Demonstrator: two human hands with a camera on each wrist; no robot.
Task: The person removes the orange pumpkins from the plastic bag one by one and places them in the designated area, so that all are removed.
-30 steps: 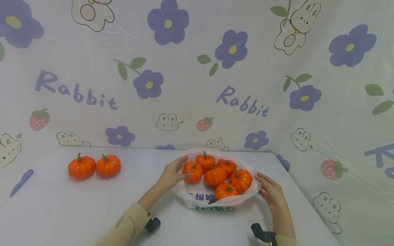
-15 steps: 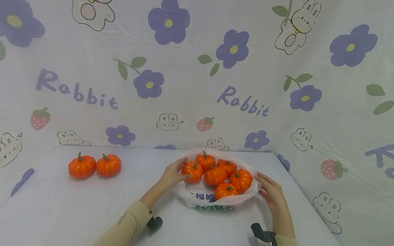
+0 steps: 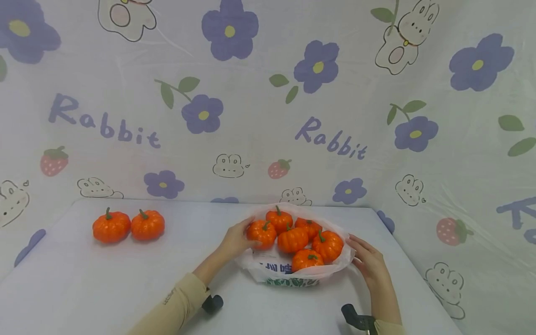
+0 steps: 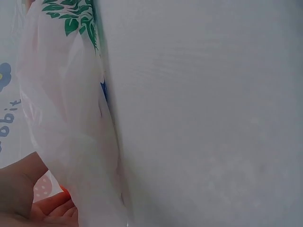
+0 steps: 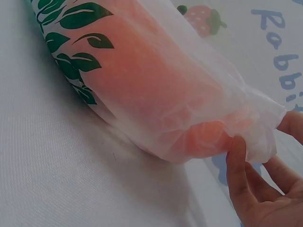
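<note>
A white plastic bag [image 3: 272, 270] with green leaf print lies open on the table and holds several small orange pumpkins. My left hand [image 3: 239, 238] is at the bag's left side, fingers and thumb curled round the leftmost pumpkin [image 3: 263, 232]. In the left wrist view only the bag's wall [image 4: 71, 118] and my left hand [image 4: 28, 198] show, with a sliver of orange beside it. My right hand [image 3: 361, 255] rests at the bag's right rim with straight fingers. In the right wrist view its thumb [image 5: 236, 161] touches the bag's rim [image 5: 258, 137], and pumpkins show orange through the plastic.
Two more orange pumpkins [image 3: 110, 227] [image 3: 147, 225] sit side by side at the table's far left. The white table [image 3: 104, 288] is backed and flanked by a flower-and-rabbit printed cloth [image 3: 251, 116]. Black wrist camera mounts [image 3: 212, 303] [image 3: 356, 318] show near the front edge.
My left hand has slid a little forward and its fingers have closed round the leftmost pumpkin in the bag. The right hand has stayed at the bag's rim.
</note>
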